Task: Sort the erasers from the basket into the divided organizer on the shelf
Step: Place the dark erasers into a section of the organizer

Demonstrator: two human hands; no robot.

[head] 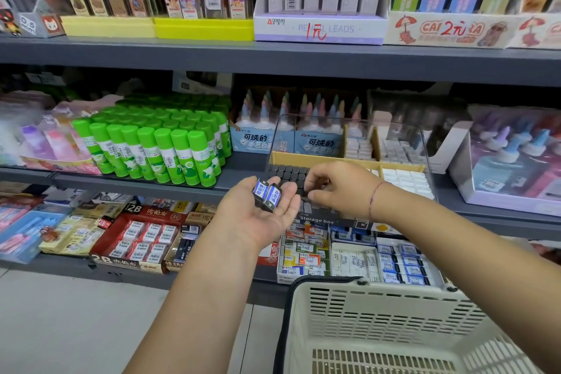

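One cream basket (379,313), near right. One clear divided organizer (291,158), on the middle shelf beyond it. Your right hand (343,188): fingers curled over its near-left compartment; whether they hold anything, you cannot tell. Your left hand (258,215): palm up, relaxed, carrying two black erasers (268,196) just left of the organizer.

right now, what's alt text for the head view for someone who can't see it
Two black erasers with blue labels rest on an upturned left hand, while the right hand reaches into a clear divided organizer on a stationery shelf. A cream basket is below.
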